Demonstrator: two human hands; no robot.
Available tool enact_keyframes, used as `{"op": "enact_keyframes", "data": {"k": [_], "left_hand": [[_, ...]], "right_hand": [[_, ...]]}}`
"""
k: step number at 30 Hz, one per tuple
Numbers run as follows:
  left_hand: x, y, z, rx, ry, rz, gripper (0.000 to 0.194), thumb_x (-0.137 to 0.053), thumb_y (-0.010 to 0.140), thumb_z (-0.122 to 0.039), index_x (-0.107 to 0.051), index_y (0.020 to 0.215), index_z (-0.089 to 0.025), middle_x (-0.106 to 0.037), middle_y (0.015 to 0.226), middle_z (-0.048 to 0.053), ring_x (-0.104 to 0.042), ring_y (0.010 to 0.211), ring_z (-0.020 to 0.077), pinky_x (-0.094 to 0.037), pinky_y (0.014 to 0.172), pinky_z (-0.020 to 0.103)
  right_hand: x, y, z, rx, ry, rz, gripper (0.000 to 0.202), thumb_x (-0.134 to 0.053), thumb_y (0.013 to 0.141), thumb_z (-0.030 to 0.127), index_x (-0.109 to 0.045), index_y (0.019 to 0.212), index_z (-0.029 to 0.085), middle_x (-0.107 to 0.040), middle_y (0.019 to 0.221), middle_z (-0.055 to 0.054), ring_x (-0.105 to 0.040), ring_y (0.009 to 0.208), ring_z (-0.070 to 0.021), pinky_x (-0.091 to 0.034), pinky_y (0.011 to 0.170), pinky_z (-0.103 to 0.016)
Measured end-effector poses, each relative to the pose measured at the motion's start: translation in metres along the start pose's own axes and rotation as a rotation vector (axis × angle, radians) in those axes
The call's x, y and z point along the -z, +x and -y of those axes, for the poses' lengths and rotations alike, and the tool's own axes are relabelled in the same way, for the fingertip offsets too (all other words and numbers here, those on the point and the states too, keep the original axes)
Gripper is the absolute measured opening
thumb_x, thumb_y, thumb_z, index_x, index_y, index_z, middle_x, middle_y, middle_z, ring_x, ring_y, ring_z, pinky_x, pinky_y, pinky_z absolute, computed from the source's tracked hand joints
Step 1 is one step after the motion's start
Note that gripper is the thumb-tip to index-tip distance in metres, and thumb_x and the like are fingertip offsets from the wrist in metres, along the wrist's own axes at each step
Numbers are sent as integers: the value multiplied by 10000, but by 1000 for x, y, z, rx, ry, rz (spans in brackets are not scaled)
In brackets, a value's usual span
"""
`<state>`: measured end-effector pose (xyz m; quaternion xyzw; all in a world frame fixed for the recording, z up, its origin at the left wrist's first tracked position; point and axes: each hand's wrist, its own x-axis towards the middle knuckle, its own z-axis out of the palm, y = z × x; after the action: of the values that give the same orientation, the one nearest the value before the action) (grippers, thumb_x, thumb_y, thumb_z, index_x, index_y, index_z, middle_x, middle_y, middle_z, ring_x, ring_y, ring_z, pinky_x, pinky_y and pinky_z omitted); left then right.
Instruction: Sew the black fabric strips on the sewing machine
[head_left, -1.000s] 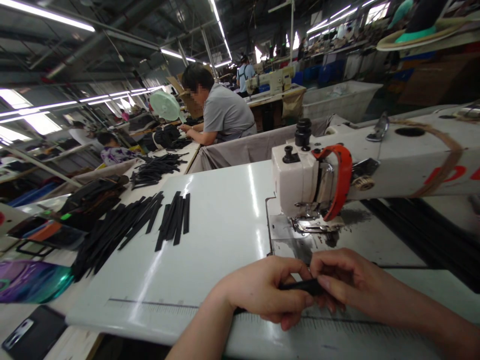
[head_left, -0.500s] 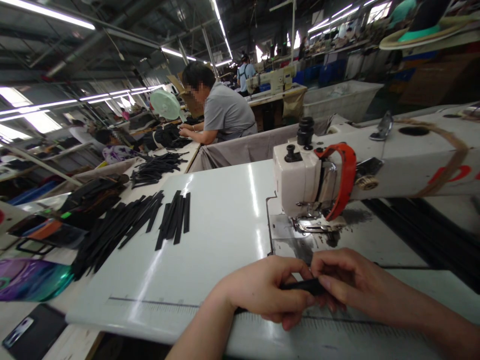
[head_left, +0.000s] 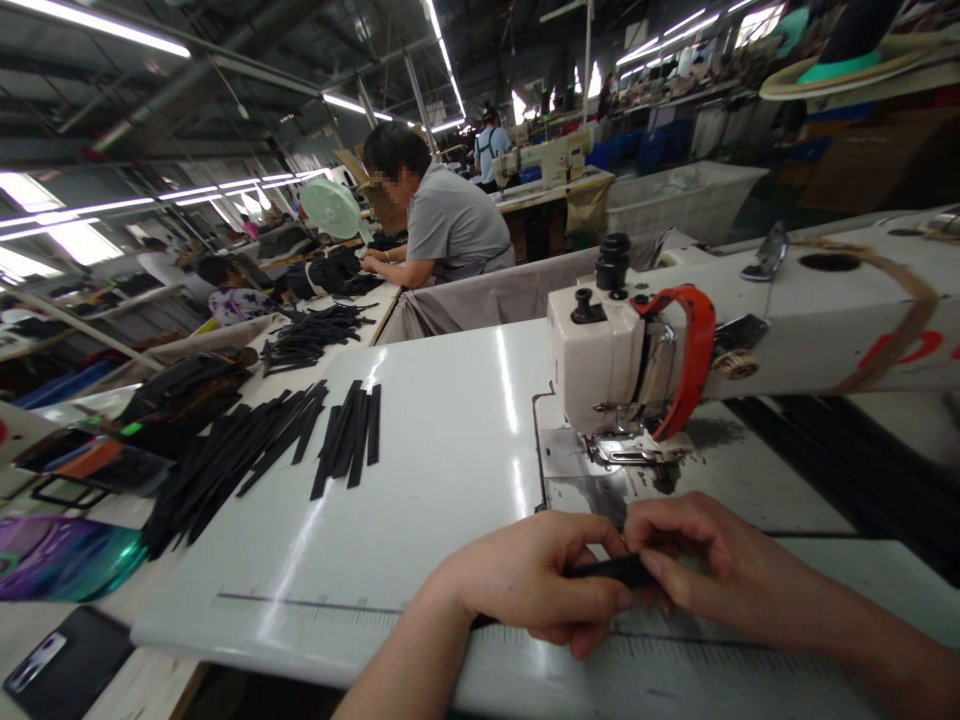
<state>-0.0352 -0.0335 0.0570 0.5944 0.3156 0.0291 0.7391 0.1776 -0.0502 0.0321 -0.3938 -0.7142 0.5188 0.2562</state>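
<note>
From where I stand, a short black strip (head_left: pixel 619 570) is pinched between two bare hands above the worktop's (head_left: pixel 442 450) near edge, in front of the sewing machine (head_left: pixel 589 350). The left hand (head_left: pixel 536 575) has a narrow grip on one end, thumb below and fingers curled over; the right hand (head_left: pixel 697 555) pinches the other end, though its fingers hide exactly how. I'd judge the strip feather-light, a flat webbing or fabric, soft enough to fold yet firm enough to lie straight, like those in the small bundle (head_left: pixel 349 435) toward the worktop's left edge. It looks hardly fragile, and the matt surface suggests little slipping; the worktop's gloss looks slicker. Best to take it by its ends, thumb against forefinger, keeping the flat faces between the pads so it doesn't twist.
</note>
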Motion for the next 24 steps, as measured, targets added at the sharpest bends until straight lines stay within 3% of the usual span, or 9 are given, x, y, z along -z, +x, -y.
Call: {"op": "enact_keyframes", "data": {"k": [11, 19, 24], "left_hand": [[1, 0, 1, -46, -64, 68, 164, -570, 919, -304, -496, 989, -176, -544, 566, -75, -369, 341, 35, -266, 331, 141], [0, -2, -2, -60, -78, 71, 225, -588, 916, -367, -509, 993, -171, -528, 548, -81, -361, 338, 35, -261, 329, 144], [1, -1, 2, -100, -92, 33, 275, -594, 910, -438, -499, 952, -184, -541, 574, -71, -374, 353, 42, -264, 341, 156]], "right_hand": [[0, -4, -5, -60, 183, 80, 174, -550, 864, 332, -539, 766, 190, -577, 639, 6, -547, 555, -126, -411, 507, -222], [-1, -5, -8, -92, 312, 107, 353, -481, 940, 494, -563, 803, 179, -589, 637, -6, -550, 552, -127, -427, 503, -228], [1, -2, -3, -14, 119, 24, 238, -588, 881, 406, -574, 778, 192, -590, 675, 0, -554, 596, -131, -453, 546, -237]]}}
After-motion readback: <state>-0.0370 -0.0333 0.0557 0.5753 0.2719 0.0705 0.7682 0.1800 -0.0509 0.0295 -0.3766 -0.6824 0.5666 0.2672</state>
